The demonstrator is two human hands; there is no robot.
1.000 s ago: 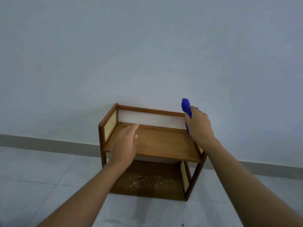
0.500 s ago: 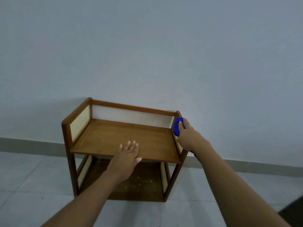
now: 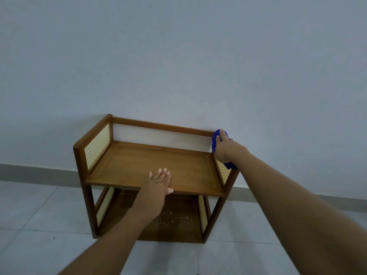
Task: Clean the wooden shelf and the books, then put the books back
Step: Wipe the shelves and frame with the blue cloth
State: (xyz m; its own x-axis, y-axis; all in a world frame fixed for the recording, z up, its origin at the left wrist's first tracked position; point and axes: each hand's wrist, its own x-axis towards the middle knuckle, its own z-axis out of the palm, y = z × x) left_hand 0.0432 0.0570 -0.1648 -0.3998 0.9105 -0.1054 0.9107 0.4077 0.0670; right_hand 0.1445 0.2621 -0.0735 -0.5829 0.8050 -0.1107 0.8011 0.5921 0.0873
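A small wooden shelf [image 3: 127, 165] with two levels and cane side panels stands on the floor against the wall. My left hand [image 3: 158, 182] lies flat, fingers apart, on the front edge of the top board. My right hand [image 3: 226, 148] presses a blue cloth [image 3: 215, 138] against the back right corner of the shelf's right side panel; part of the cloth hangs below my wrist. The lower board [image 3: 174, 221] carries pale crumbs or dust. No books are in view.
A plain grey-white wall [image 3: 178, 56] rises behind the shelf, with a grey skirting strip [image 3: 35, 172] along its foot. Pale floor tiles [image 3: 39, 225] spread around the shelf.
My right hand slid the blue cloth along the right side panel toward its back top corner. My left hand stayed flat at the front of the top board. My view shifted.
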